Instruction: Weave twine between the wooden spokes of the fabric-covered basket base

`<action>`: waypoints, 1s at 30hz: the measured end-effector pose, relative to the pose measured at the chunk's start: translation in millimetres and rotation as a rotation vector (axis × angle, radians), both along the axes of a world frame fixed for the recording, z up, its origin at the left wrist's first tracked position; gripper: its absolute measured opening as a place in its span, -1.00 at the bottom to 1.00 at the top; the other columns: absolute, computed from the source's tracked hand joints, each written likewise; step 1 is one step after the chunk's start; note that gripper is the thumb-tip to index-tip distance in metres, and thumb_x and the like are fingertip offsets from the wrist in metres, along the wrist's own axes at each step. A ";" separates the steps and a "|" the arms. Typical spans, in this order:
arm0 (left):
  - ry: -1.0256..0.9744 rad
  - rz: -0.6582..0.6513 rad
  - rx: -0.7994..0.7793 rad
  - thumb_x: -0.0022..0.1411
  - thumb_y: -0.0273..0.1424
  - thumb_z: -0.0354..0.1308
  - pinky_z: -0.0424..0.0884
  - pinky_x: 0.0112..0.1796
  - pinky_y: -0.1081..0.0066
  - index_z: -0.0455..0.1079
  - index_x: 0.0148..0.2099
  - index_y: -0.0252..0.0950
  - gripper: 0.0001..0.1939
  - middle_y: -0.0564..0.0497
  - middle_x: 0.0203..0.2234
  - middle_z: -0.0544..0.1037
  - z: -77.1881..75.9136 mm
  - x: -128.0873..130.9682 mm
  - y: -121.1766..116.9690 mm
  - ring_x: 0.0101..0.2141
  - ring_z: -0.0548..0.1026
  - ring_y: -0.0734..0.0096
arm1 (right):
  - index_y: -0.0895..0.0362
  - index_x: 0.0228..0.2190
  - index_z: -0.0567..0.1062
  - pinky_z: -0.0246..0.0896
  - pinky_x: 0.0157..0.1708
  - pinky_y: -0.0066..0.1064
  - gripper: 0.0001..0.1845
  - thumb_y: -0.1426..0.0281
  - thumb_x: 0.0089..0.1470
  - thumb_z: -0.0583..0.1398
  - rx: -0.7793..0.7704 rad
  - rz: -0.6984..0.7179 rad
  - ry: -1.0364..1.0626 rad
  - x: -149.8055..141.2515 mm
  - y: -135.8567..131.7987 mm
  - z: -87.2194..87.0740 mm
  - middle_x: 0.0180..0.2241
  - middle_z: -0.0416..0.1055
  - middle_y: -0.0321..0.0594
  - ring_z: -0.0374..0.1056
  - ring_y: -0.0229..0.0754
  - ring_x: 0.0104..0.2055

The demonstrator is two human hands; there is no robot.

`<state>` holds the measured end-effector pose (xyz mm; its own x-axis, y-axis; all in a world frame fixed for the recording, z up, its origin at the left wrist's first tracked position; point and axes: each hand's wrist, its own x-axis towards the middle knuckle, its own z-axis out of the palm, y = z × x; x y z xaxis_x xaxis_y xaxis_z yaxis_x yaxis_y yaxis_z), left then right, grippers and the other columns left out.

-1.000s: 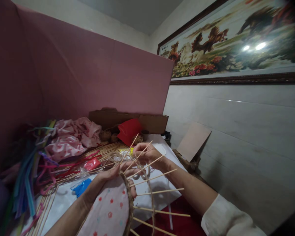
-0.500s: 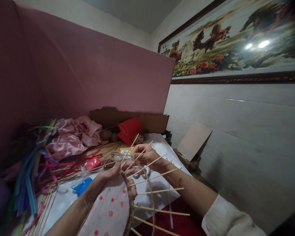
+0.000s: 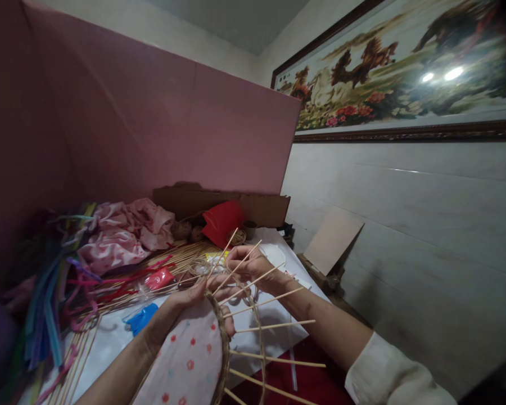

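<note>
My left hand (image 3: 196, 293) is closed around the far edge of a round base covered in pale pink fabric with small red flowers (image 3: 189, 351). Braided twine (image 3: 225, 351) runs along the rim of this base. Thin wooden sticks (image 3: 278, 326) fan out from the rim to the right. A strand of jute twine (image 3: 258, 315) crosses them partway along, passing from stick to stick. My right hand (image 3: 248, 264) pinches this twine near the farthest sticks, its thumb and fingers together. The near part of the base is cut off by the view's bottom edge.
A bundle of loose sticks (image 3: 202, 253) lies behind my hands. To the left are crumpled pink fabric (image 3: 124, 230), colourful fuzzy stems (image 3: 46, 315), a red packet (image 3: 159, 278) and a blue packet (image 3: 142, 319). Cardboard (image 3: 261, 208) and a red piece (image 3: 223, 222) stand at the back.
</note>
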<state>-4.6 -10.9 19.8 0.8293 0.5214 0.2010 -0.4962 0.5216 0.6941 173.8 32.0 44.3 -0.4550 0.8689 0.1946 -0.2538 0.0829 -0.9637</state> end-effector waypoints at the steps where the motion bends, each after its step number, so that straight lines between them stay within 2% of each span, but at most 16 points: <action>1: -0.003 -0.001 0.001 0.29 -0.27 -0.32 0.35 -0.30 0.16 0.09 0.21 -0.26 -0.50 -0.25 -0.14 0.48 -0.1 0.2 -0.1 -0.43 0.52 0.20 | 0.21 -0.59 0.39 -0.15 -0.74 -0.61 -0.71 0.31 -0.25 0.36 -0.002 -0.001 -0.001 -0.3 -0.2 0.3 -0.71 0.18 -0.47 0.02 -0.50 -0.73; 6: 0.001 0.012 0.005 0.28 -0.27 -0.25 0.35 -0.28 0.17 0.07 0.22 -0.28 -0.50 -0.25 -0.12 0.46 -0.2 0.3 0.0 -0.41 0.52 0.20 | 0.22 -0.61 0.38 -0.19 -0.75 -0.62 -0.69 0.30 -0.29 0.37 -0.021 -0.023 -0.007 -2.7 -1.7 2.3 -0.72 0.19 -0.47 0.00 -0.51 -0.74; 12: 0.051 -0.010 0.008 0.28 -0.23 -0.25 0.35 -0.30 0.17 0.04 0.24 -0.20 -0.50 -0.24 -0.08 0.45 2.8 -2.1 -0.5 -0.33 0.52 0.11 | 0.22 -0.61 0.39 -0.16 -0.75 -0.62 -0.70 0.32 -0.33 0.38 -0.048 -0.057 -0.010 -3.2 -2.0 2.0 -0.70 0.24 -0.44 0.03 -0.51 -0.74; 18: 0.069 -0.024 -0.008 0.28 -0.23 -0.23 0.35 -0.29 0.20 0.07 0.24 -0.22 -0.49 -0.23 -0.08 0.44 8.3 -3.1 -2.6 -0.33 0.51 0.14 | 0.23 -0.61 0.41 -0.15 -0.75 -0.62 -0.71 0.34 -0.34 0.38 -0.061 -0.077 -0.007 -3.8 -1.0 1.6 -0.71 0.25 -0.43 0.04 -0.50 -0.74; 30: 0.062 0.030 0.021 0.30 -0.24 -0.33 0.31 -0.23 0.17 0.06 0.24 -0.29 -0.47 -0.25 -0.11 0.47 6.4 -1.2 -1.4 -0.34 0.52 0.17 | 0.22 -0.61 0.41 -0.14 -0.75 -0.60 -0.69 0.31 -0.35 0.38 -0.065 -0.110 -0.004 -6.9 0.0 -3.0 -0.74 0.23 -0.46 0.01 -0.49 -0.75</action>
<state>-5.8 -12.3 26.2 0.8244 0.5428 0.1606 -0.4671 0.4922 0.7345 166.8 32.0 41.3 -0.3574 0.9243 0.1341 -0.2426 0.0468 -0.9690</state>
